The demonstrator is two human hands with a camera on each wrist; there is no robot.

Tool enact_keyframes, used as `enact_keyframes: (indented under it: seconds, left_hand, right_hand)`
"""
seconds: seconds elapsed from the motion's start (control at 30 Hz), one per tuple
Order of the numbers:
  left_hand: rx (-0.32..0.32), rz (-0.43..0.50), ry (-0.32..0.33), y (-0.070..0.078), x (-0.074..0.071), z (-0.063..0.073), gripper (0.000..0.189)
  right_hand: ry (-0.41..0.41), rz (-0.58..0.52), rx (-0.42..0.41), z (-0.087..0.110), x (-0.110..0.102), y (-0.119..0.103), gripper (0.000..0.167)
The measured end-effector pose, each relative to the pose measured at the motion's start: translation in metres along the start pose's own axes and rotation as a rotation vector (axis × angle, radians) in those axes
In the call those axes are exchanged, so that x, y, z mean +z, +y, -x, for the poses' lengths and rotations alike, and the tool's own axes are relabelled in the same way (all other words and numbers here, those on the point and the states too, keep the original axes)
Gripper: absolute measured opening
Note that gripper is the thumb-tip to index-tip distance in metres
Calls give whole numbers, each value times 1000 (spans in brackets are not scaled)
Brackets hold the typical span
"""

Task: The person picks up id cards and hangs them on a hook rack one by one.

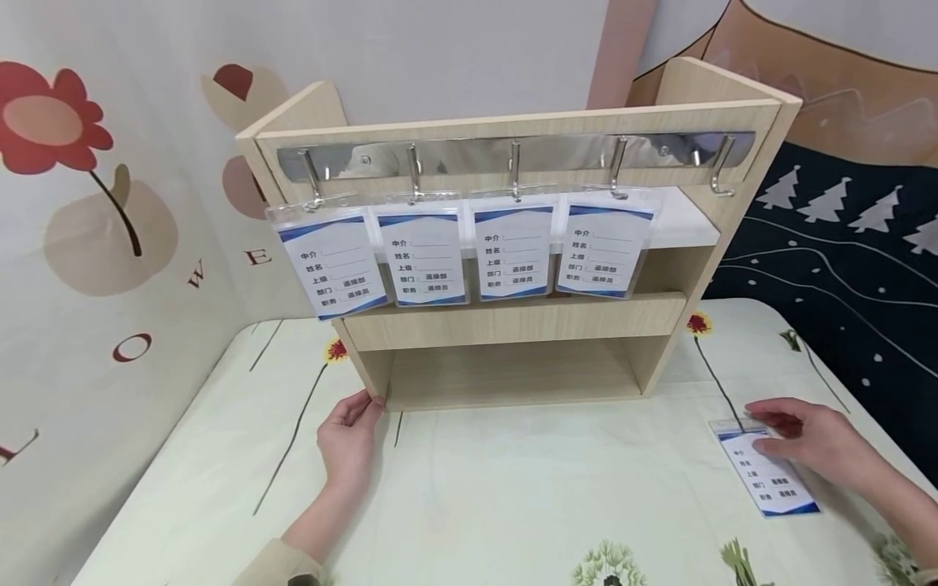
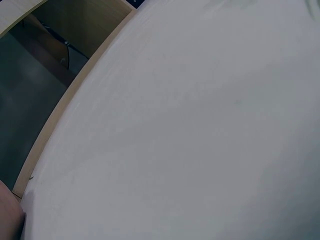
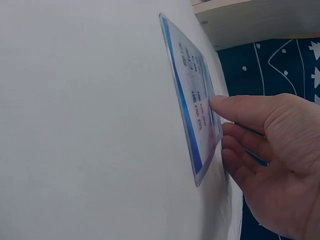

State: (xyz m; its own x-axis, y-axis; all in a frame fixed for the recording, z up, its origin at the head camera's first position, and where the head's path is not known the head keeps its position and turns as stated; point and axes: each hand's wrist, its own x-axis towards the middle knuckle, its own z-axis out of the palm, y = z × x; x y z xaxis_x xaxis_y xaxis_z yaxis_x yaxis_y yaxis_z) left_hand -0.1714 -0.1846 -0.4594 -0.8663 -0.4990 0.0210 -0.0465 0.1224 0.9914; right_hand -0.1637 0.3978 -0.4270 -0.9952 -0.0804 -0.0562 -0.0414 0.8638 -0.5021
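Observation:
A light wooden shelf (image 1: 513, 317) stands on the table, with a metal hook rail (image 1: 469, 155) along its upper front. Several name badges (image 1: 428, 260) in clear sleeves hang from its hooks; the rightmost hook (image 1: 721, 167) bears none. My left hand (image 1: 348, 443) grips the shelf's lower left front corner with thumb and fingers; only a bit of that hand shows in the left wrist view. At the right, my right hand (image 1: 817, 439) pinches the top end of another name badge (image 1: 769, 476), thumb on its face. In the right wrist view its other fingers are partly hidden behind the badge's edge.
A pale cloth (image 1: 513, 488) printed with flowers covers the table. Behind the shelf hangs a light curtain (image 1: 454, 57) with printed flowers and letters. A dark cloth with white trees (image 1: 843, 244) borders the right side. The shelf has an open lower compartment (image 1: 506, 374).

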Motion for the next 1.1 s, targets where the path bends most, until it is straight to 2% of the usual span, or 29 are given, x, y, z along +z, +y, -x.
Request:
enact_keyframes:
  seconds: [0.23,0.53,0.77,1.1]
  left_hand:
    - [1,-5,3,1,1,-1,29]
    - [-3,-12,0,1,1,0,30]
    - [-1,-14,1,1,0,1,31]
    - [-2,-1,6,2,1,1,28]
  right_hand:
    - [-20,4,-18,-5,-1,5,51]
    - [-47,-1,13,-8,-4,4,47]
    - [-42,9,-28,-7,-4,4,40]
    - [-55,-29,-29,-7,-2,2,38]
